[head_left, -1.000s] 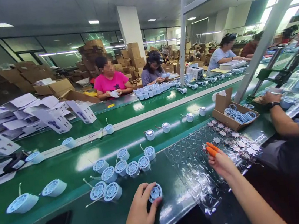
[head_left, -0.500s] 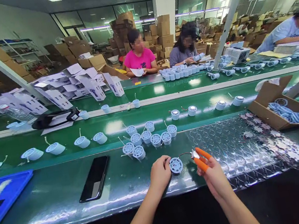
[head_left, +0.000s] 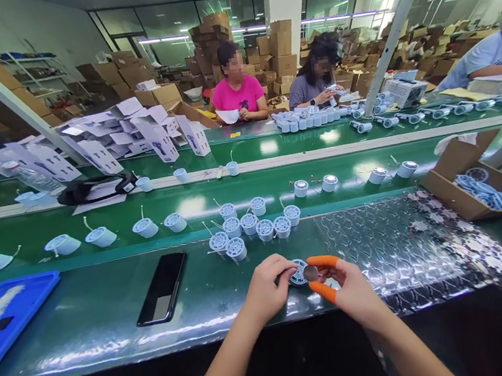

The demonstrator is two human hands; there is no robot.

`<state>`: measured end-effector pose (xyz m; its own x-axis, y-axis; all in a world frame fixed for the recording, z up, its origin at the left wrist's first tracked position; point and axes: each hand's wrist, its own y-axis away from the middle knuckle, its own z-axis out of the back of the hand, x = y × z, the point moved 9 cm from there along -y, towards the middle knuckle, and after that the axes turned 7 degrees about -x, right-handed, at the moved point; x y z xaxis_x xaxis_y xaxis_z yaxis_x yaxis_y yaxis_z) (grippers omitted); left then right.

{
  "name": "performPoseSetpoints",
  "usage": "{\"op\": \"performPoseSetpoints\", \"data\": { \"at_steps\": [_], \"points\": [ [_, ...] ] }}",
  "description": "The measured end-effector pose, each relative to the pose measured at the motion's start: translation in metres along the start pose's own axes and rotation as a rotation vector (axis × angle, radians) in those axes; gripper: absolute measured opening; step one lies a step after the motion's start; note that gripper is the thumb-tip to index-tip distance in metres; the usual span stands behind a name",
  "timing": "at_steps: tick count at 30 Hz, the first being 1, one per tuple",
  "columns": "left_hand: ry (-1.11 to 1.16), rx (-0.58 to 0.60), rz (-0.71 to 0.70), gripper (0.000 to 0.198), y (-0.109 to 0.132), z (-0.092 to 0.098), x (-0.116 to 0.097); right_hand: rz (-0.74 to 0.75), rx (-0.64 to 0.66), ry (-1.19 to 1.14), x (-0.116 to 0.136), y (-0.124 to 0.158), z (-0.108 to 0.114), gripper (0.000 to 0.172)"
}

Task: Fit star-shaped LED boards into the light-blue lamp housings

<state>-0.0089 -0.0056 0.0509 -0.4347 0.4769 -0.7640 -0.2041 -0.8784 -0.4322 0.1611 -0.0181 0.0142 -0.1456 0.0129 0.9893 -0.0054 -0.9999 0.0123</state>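
My left hand is closed around a small round light-blue housing at the front of the green bench. My right hand, with orange finger cots on thumb and forefinger, pinches a small round silvery disc right against that housing. Just beyond my hands, several more of the same light-blue housings with thin wires sit clustered on the bench edge.
A black phone lies left of my hands and a blue tray at far left. A shiny plastic blister sheet covers the bench on the right, beside a cardboard box of rings. Other people work across the green conveyor.
The view swung left a second ago, then settled. My right hand brought the silvery disc from beside the housing onto it, and my left hand closed tighter around the housing.
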Motion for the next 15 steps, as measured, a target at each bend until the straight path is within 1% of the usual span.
{"op": "performPoseSetpoints", "data": {
  "at_steps": [3,6,8,11,13,15],
  "points": [
    [-0.112,0.000,-0.018,0.022,-0.001,0.003,0.009,0.158,0.003,0.218,0.012,-0.006,0.000,0.034],
    [-0.163,-0.004,0.018,0.022,0.001,0.001,0.022,0.272,0.030,0.329,0.018,-0.011,-0.007,0.031],
    [-0.161,-0.016,0.047,0.021,0.003,-0.001,0.031,0.323,0.034,0.412,0.018,-0.015,-0.012,0.029],
    [-0.125,-0.031,0.141,0.018,0.008,-0.006,0.047,0.415,0.061,0.551,0.017,-0.018,-0.019,0.024],
    [-0.084,-0.022,0.204,0.019,0.012,-0.011,0.057,0.460,0.090,0.592,0.017,-0.018,-0.023,0.021],
    [-0.040,0.006,0.235,0.024,0.015,-0.018,0.063,0.474,0.092,0.586,0.016,-0.019,-0.025,0.021]
  ]
}}
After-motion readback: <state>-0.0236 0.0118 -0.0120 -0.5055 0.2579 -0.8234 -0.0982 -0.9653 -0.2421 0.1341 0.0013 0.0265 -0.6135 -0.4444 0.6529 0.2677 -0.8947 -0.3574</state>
